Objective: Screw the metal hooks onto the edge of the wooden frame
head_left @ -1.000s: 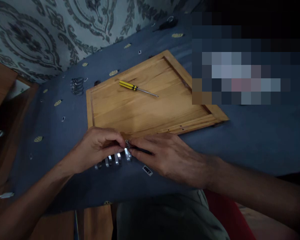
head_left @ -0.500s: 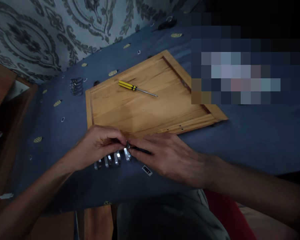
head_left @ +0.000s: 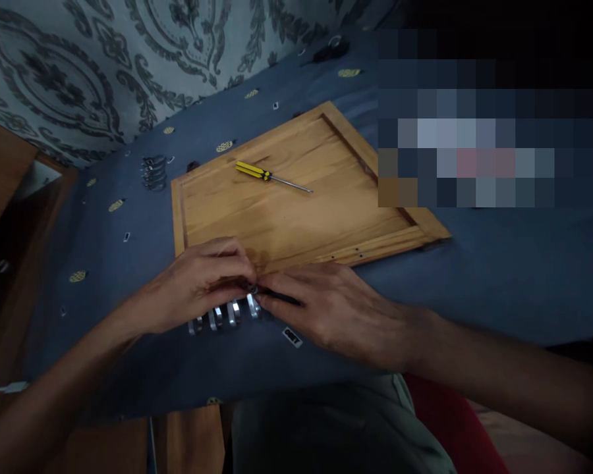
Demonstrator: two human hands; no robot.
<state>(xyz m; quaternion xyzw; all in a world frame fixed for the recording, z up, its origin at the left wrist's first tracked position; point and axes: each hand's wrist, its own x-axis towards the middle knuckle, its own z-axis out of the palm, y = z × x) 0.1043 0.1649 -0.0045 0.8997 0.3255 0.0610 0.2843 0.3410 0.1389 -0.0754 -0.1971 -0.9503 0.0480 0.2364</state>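
My left hand (head_left: 205,283) is closed, its thumb and fingertips pinched at the top of the rightmost shiny metal hook (head_left: 254,305). What those fingertips hold is too small and covered to make out. From the other side, my right hand (head_left: 333,309) has its thumb and index finger closed on the same hook. Several like metal hooks (head_left: 216,318) stand in a row to its left, partly under my left hand. Just beyond both hands lies a framed wooden panel (head_left: 296,227), with a yellow-handled screwdriver (head_left: 254,170) resting on it.
More metal hooks (head_left: 153,173) lie bunched left of the panel. A dark object (head_left: 331,49) sits at the back of the patterned blue cloth (head_left: 143,368). A white cable end (head_left: 17,387) is at lower left. The upper right is blurred out by blocks.
My left fingers have shifted slightly and curled lower over the hook's top. The right hand stays nearly still, and the screwdriver and panel have not moved.
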